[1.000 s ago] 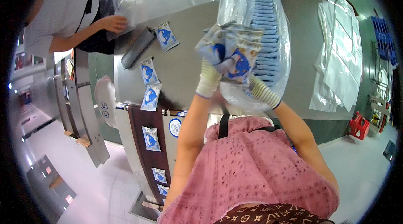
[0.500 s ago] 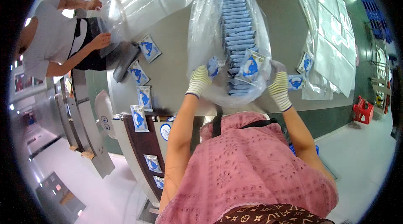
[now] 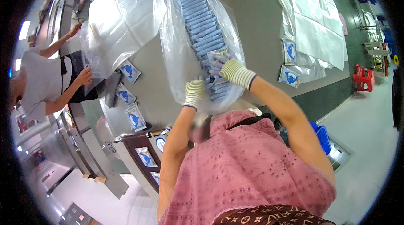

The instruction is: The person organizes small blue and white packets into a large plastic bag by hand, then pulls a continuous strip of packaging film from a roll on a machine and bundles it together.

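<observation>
A clear plastic bag lies on the grey table, with a long row of blue-backed packets standing on edge inside it. My right hand, in a yellow-and-white striped glove, reaches into the bag, its fingers closed on a small white-and-blue packet on top of the row. My left hand, gloved alike, is at the row's near left side against the bag. Its fingertips are partly hidden and blurred, so what they hold cannot be made out.
Loose packets lie at left, and others sit on a brown conveyor belt. Flat clear bags are stacked at right, beside two packets. A co-worker handles clear film at far left. A red stool stands right.
My right hand has moved from the bag's right edge onto the packets inside. The packet in my left hand no longer shows there. The view has shifted, and belt packets have moved toward the table.
</observation>
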Demonstrator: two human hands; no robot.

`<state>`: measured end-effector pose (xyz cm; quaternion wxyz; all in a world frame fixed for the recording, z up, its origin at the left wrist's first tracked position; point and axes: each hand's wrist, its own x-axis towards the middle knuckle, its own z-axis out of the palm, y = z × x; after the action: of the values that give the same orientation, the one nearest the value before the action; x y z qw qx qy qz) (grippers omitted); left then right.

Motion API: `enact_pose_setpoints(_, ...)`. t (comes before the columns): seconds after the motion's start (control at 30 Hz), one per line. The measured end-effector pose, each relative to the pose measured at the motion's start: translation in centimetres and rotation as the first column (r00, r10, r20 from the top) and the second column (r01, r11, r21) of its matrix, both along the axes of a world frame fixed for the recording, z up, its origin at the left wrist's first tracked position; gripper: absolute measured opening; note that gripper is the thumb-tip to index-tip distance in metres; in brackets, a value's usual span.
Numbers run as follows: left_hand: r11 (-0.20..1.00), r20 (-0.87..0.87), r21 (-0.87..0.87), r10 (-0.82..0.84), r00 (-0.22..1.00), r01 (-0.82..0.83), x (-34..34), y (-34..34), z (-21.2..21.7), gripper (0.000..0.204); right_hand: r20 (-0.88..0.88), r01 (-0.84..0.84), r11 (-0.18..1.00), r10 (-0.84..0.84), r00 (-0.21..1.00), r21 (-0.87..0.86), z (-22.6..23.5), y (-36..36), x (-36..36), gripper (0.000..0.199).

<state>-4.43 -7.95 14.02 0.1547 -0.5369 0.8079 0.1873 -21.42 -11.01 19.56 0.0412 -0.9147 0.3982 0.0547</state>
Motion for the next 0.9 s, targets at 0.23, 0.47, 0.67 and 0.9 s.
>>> enact_pose_setpoints(0.23,0.991,0.000,-0.039,-0.129,0.992,0.128,2.2,0.2,1.2,0.039,-0.206,-0.223,0.974,0.224,0.952,0.031,-0.6,-4.7,0.5,0.022)
enact_pose_setpoints(0.47,0.987,0.014,0.096,-0.128,0.992,0.126,1.1,1.2,2.3,0.047,-0.189,-0.373,0.914,0.399,0.897,0.158,4.0,-6.6,-0.5,0.023)
enact_pose_setpoints(0.67,0.991,0.005,0.086,-0.104,0.995,0.103,2.4,2.2,0.6,0.051,0.692,0.112,0.917,-0.366,0.622,0.384,12.0,-2.0,-9.3,0.037)
enact_pose_setpoints(0.9,0.988,0.006,0.073,-0.136,0.991,0.135,0.9,1.9,2.5,0.051,-0.270,0.528,0.834,-0.478,0.836,0.160,-3.0,12.9,-27.1,0.051)
